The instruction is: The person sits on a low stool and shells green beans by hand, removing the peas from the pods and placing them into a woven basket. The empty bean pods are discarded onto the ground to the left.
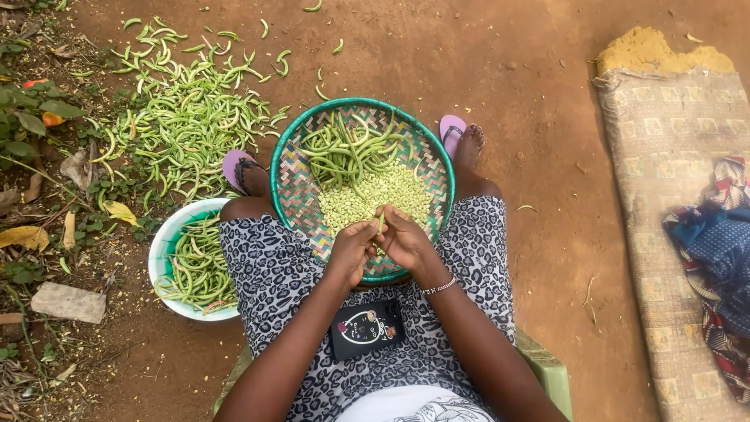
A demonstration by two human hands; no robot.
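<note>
A round woven basket [291, 187] with a green rim rests on my lap. It holds a heap of pale green shelled beans [375, 197] near me and a bundle of long green pods [348, 148] at its far side. My left hand [351, 248] and my right hand [405, 238] meet over the basket's near edge. Between their fingertips they pinch one green bean pod [381, 223]. A beaded bracelet sits on my right wrist.
A white bowl [162, 248] of pods stands on the ground at my left knee. A large pile of empty pods [183, 117] lies on the bare earth beyond it. A dark phone [366, 328] lies on my lap. A patterned mat [668, 219] with folded cloth [715, 250] stretches along the right.
</note>
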